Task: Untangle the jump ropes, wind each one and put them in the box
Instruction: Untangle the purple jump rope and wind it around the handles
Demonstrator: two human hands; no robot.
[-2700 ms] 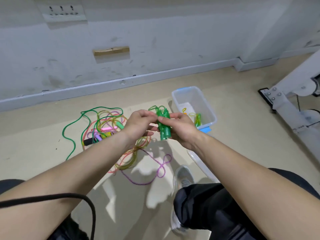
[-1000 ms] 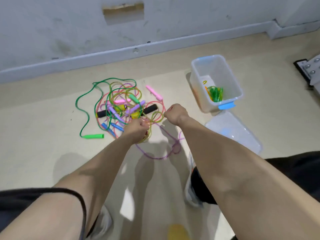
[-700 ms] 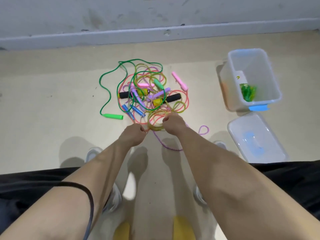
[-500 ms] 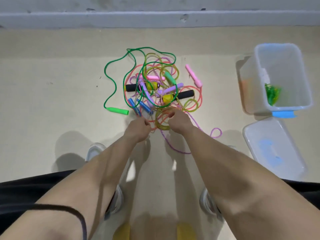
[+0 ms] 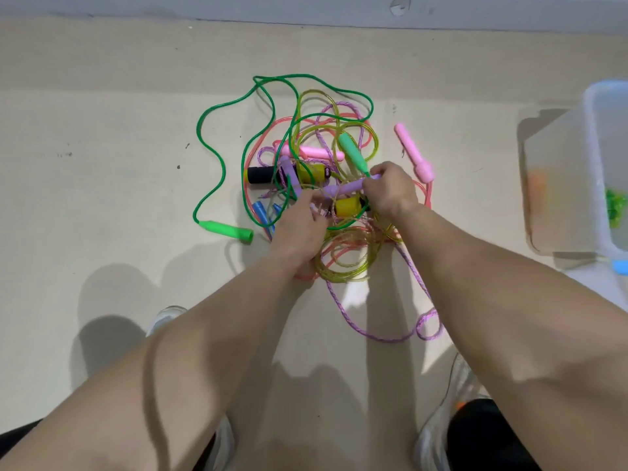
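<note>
A tangle of jump ropes (image 5: 316,185) lies on the floor: green, pink, yellow-green and purple cords with mixed handles. My right hand (image 5: 390,192) grips one end of a purple handle (image 5: 343,189) in the middle of the pile. My left hand (image 5: 299,226) is closed on cords at the pile's near side, close to a yellow handle (image 5: 346,206); which cord it holds I cannot tell. A green handle (image 5: 226,229) lies loose at the left. The clear box (image 5: 560,185) stands at the right edge with a wound green rope (image 5: 615,209) inside.
A pink handle (image 5: 413,151) lies apart on the right of the pile. A purple cord loop (image 5: 424,329) trails toward my right shoe (image 5: 438,433). The wall's baseboard (image 5: 306,11) runs along the far side. My left shoe (image 5: 166,317) is below the pile.
The wound green rope left my hands and now lies in the box. Both hands came down to the pile; my right hand has moved up and closed on the purple handle.
</note>
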